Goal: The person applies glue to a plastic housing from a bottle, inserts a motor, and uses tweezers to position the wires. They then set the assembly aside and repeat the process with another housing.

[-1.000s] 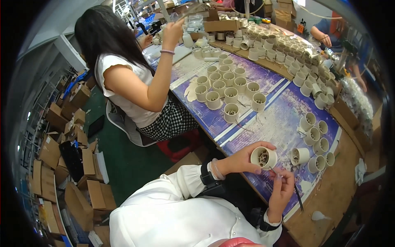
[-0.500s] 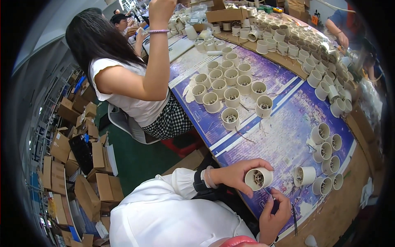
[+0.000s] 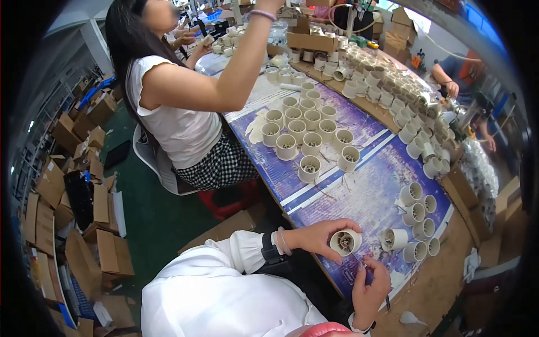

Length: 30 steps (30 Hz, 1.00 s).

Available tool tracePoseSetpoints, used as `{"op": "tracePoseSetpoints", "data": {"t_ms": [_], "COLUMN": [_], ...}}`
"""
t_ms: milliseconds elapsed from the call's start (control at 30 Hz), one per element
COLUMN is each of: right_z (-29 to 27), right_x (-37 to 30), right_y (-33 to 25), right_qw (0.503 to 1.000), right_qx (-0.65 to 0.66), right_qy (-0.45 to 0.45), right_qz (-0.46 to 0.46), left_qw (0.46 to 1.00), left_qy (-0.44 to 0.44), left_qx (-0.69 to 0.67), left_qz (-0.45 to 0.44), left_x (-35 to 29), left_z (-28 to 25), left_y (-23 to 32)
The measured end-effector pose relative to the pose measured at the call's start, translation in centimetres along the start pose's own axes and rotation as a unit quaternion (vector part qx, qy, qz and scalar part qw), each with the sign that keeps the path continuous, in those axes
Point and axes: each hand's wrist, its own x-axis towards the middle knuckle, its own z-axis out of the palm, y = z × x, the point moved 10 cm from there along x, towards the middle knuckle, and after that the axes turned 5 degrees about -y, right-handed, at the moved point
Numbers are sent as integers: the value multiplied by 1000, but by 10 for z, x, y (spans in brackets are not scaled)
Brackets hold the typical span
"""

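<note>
The left arm (image 3: 227, 258) reaches in from the lower left, its white sleeve (image 3: 247, 250) gathered short of the wrist (image 3: 293, 238). The left hand (image 3: 314, 236) is bent into a C opening rightward, fingers (image 3: 343, 223) arched along the far side, thumb (image 3: 333, 256) curving along the near side, gripping. The right hand (image 3: 371, 286) rises from the lower edge, wrist low, thumb and forefinger (image 3: 379, 271) drawn together in a pinch. The hands are near each other, apart, the left higher.
</note>
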Motion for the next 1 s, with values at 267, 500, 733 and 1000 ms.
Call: {"op": "tracePoseSetpoints", "data": {"t_ms": [267,500,733,1000], "right_z": [3,15,19,22], "right_x": [38,41,38,40], "right_y": [-14,16,17,12], "right_qw": [997,994,995,995], "right_qx": [19,101,91,92], "right_qy": [-44,-37,-43,-41], "right_qz": [-60,-26,-26,-27], "left_qw": [999,999,999,1000], "left_qy": [25,26,24,-1], "left_qx": [-19,21,18,-11], "left_qz": [24,38,36,15], "left_x": [-4,-4,-4,-4], "left_z": [-2,-3,1,3], "left_y": [3,6,8,0]}}
